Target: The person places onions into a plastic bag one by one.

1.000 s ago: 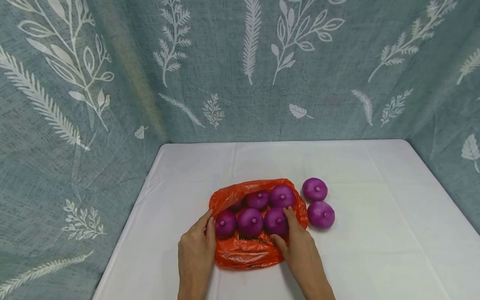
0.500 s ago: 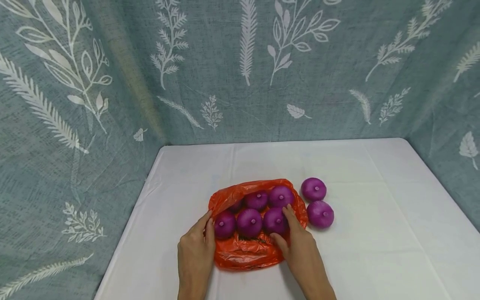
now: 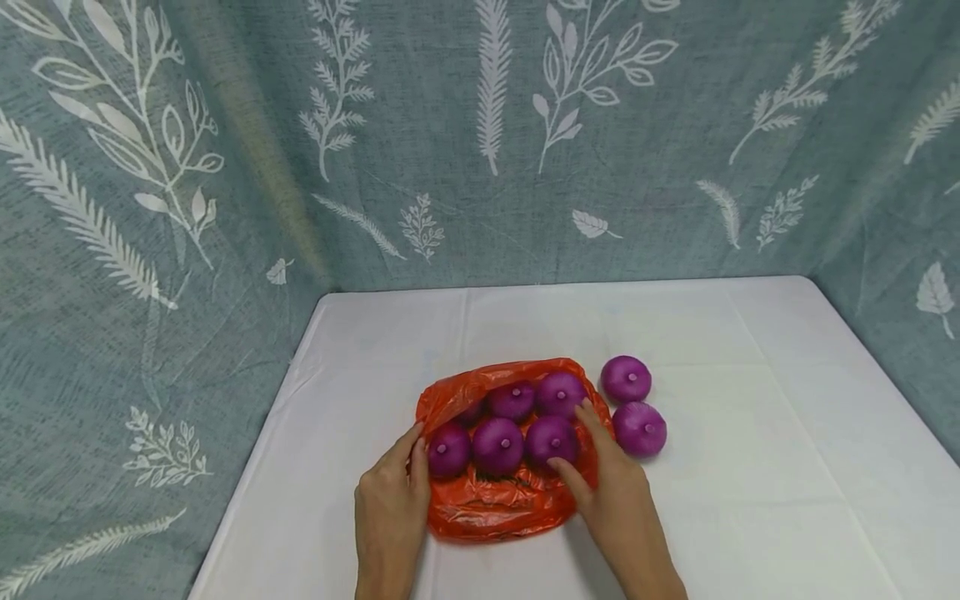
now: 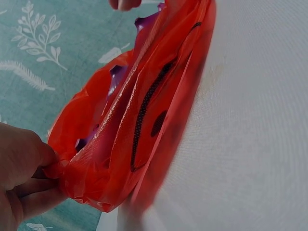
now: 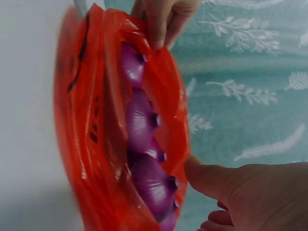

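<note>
A red plastic bag (image 3: 498, 518) lies with its mouth spread, several purple onions (image 3: 497, 446) inside, stem ends up in the head view. At the bag's left edge my left hand (image 3: 392, 504) pinches the plastic between thumb and fingers; the left wrist view shows the same pinch on a bag corner (image 4: 86, 190). My right hand (image 3: 621, 500) hovers over the bag's right side, thumb and fingers apart, beside the front-right onion (image 3: 551, 440). In the right wrist view its thumb (image 5: 211, 177) is extended near the bag's rim and grips nothing.
Two more purple onions, one farther back (image 3: 626, 379) and one nearer (image 3: 640, 429), sit on the white tablecloth (image 3: 750, 467) just right of the bag. A grey-green curtain (image 3: 465, 200) with white leaf prints hangs behind and beside the table.
My right hand has let go of the front-right onion and shifted slightly right, its thumb coming away from the onion's front. The left hand stays on the bag's edge.
</note>
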Available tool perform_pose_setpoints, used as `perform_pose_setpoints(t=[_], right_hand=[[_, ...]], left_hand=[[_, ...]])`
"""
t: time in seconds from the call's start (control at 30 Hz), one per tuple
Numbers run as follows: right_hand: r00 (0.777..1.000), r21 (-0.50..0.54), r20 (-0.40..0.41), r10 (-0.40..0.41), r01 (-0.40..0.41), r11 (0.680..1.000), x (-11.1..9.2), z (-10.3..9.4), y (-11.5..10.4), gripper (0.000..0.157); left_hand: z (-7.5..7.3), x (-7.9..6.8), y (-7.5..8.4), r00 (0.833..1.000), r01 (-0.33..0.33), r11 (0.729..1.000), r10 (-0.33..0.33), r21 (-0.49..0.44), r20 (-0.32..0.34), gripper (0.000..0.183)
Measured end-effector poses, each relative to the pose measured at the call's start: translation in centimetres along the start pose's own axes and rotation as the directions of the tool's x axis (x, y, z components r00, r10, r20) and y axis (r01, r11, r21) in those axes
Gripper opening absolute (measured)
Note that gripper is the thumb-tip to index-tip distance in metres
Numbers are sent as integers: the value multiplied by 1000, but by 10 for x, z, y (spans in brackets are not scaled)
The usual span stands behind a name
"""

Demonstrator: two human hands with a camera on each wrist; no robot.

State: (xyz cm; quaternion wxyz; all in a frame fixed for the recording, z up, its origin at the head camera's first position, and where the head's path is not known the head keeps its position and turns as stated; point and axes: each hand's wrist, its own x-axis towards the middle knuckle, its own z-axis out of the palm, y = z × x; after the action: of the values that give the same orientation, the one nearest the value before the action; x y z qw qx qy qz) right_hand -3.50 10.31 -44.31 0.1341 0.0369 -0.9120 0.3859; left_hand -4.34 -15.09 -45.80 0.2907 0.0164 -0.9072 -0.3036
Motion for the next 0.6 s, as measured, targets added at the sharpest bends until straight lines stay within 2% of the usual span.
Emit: perform_pose_setpoints(t=[0.27, 0.43, 0.6], right_hand=[[996, -8, -91, -10, 9, 1000, 6, -15, 8, 82], [983, -15, -176, -46, 44, 999, 8, -27, 21, 86], [974, -32, -224, -35, 29, 999, 11, -37, 30, 85]], left_hand=[[0, -1, 0, 1000, 10, 1000, -10, 1, 5, 27], [-1, 0, 1, 1000, 23, 1000, -23, 2, 18, 28], [-2, 0, 1, 999, 33, 999, -33, 5, 26, 28]])
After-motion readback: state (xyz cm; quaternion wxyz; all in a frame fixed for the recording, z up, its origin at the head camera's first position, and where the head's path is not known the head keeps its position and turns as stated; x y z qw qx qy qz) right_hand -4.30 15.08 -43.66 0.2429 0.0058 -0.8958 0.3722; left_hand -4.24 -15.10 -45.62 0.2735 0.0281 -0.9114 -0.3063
